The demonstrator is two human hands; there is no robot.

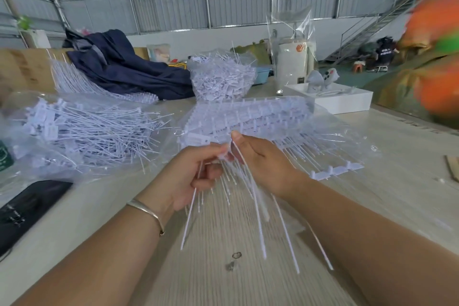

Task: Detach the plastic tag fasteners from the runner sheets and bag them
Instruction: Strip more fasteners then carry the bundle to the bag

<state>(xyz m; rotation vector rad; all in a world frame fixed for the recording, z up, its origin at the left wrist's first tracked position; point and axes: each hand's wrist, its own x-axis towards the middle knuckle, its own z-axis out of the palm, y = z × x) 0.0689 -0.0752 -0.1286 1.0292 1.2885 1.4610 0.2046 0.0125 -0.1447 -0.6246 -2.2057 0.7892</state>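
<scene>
table (pixel 129 226): pale wood-grain top, basically my whole workstation, everything's spread out within arm's reach so I don't have to lean.
loose pile (pixel 82 131): big heap of detached fasteners lying on an open clear bag off to my left, parked there so I can just toss finished ones sideways, I reckon.
runner sheets (pixel 250 114): stack of them dead ahead on more clear plastic, tags still on the runners, tails fanning down toward me under my hands.
second bag (pixel 221 77): farther back, already stuffed with fasteners, so a fair chunk of the job looks done, plenty left though.
jacket (pixel 129 69): dark blue, dumped at the back, out of the way.
phone (pixel 29 204): black, flat by my left forearm.
left hand (pixel 193 174): curled round a few white tails, fingertips pinching at the tag end near the sheet.
right hand (pixel 263 161): thumb and finger pinching one fastener (pixel 248 176), its tail hanging down toward the table, other fingers tucked in.
step: looks like I'm mid-snap, left steadying, right pulling one free.
</scene>
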